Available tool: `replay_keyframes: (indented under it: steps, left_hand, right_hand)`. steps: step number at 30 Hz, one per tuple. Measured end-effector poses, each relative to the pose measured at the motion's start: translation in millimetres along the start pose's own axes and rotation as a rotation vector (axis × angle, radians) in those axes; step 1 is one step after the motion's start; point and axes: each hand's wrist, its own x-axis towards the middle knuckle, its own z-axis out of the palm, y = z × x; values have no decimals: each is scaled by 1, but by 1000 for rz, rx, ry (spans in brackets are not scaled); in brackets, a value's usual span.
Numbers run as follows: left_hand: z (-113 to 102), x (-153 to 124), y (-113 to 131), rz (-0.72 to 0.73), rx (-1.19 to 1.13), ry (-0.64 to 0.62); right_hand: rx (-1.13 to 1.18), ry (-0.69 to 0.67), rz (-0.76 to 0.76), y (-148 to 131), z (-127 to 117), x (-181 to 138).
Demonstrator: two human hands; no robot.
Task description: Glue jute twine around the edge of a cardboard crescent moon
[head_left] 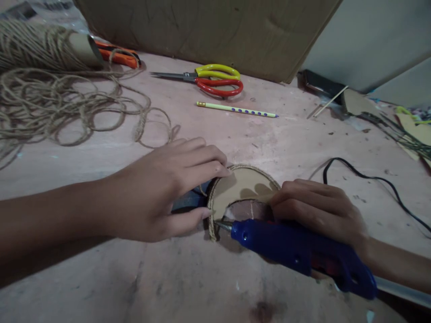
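Observation:
A cardboard arch piece (240,186) lies flat on the pinkish work surface, with jute twine running along its outer edge. My left hand (168,188) presses that twine against the left rim, thumb and fingertips pinching the edge. My right hand (316,208) grips a blue hot glue gun (299,251); its metal nozzle (222,224) touches the lower left rim of the arch, beside my left thumb.
Loose jute twine (67,105) and its spool (40,45) fill the far left. An orange cutter (117,54), yellow-red scissors (212,78) and a dotted pencil (235,109) lie at the back. A cardboard sheet (208,31) leans behind. The black cord (370,179) trails right.

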Motion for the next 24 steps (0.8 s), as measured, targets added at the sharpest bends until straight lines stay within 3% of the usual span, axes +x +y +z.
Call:
replay_keyframes:
  steps: [5,12,19,24]
  left_hand:
    - [0,0,0,-3,0,-2]
    - [0,-1,0,-1,9,-1]
    - [1,-1,0,-15,-9,5]
    - [0,0,0,3,-9,4]
  right_hand:
    - [11,47,8,-1,4,-2]
    - [-22,-82,-27,1,-9,4]
    - [-40,51,29,0,4,-3]
    - [-38,49,32,-1,6,-3]
